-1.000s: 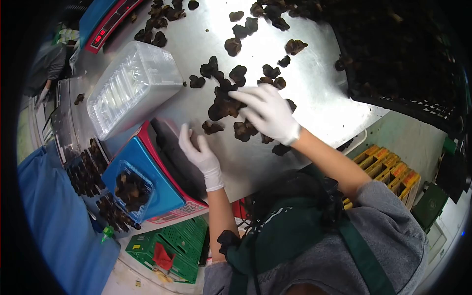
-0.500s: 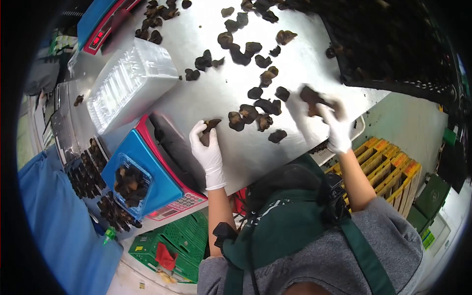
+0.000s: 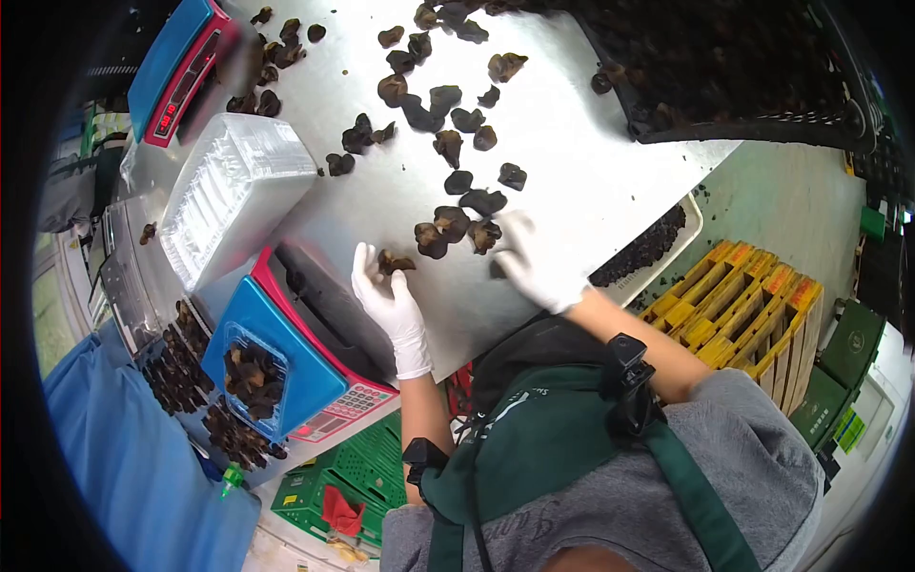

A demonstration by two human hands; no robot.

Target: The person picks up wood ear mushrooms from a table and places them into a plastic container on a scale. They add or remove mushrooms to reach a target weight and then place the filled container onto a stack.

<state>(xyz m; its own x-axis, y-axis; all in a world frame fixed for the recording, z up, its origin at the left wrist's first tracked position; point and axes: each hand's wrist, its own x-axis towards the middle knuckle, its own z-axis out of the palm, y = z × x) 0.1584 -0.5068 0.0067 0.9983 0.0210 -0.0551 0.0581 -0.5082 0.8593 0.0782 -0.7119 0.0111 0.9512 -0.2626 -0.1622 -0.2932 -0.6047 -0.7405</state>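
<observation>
My left hand point(image 3: 393, 310), in a white glove, is over the steel table point(image 3: 562, 114) with thumb and fingers around a dark wood ear mushroom point(image 3: 394, 262). My right hand point(image 3: 541, 269), also gloved in white, reaches inward over the table. Its fingers are blurred, and a dark mushroom piece point(image 3: 498, 271) shows at the thumb, partly covered. Whether this hand grips the piece cannot be made out. Between and beyond the hands lie several loose wood ear mushrooms point(image 3: 452, 223), and more are scattered farther up the table.
Left of my left hand stands a blue-topped scale point(image 3: 315, 367) bearing a filled clear tray point(image 3: 255, 377). Stacked clear trays point(image 3: 243, 191) and a second scale point(image 3: 176, 71) are beyond. A black mushroom crate point(image 3: 658, 133) sits upper right; a white tub point(image 3: 694, 229) and yellow pallets point(image 3: 739, 315) are below.
My right hand has swung inward from the right, and the mushroom it held no longer shows in it. My left hand keeps its mushroom, slightly nearer my body. The camera view has shifted.
</observation>
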